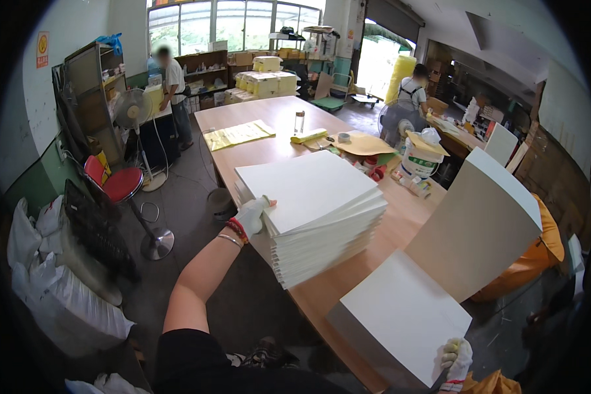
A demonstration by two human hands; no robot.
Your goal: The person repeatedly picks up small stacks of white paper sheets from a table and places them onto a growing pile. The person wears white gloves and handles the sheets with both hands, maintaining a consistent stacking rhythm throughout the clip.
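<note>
A tall, layered stack of white paper sheets (pixel 312 190) stands on the table, its layers slightly fanned. My left hand (pixel 251 218), in a white glove with bare fingertips, grips its near left edge, thumb on top and the other fingers mostly hidden. Closer to me on the right is a lower white paper stack (pixel 407 315). My right hand (pixel 457 361), also gloved, has its fingers curled at that stack's right near corner. Behind it rises a bent, thick block of white paper (pixel 476 223), leaning and curving toward the right.
On the wooden table (pixel 243 118) lie a yellow sheet (pixel 240 134), a tape roll (pixel 343 137) and a clear bottle (pixel 299 122). A white bucket (pixel 421 157) stands beyond. A red stool (pixel 121 184) and white sacks (pixel 65 295) are left. Two people work farther off.
</note>
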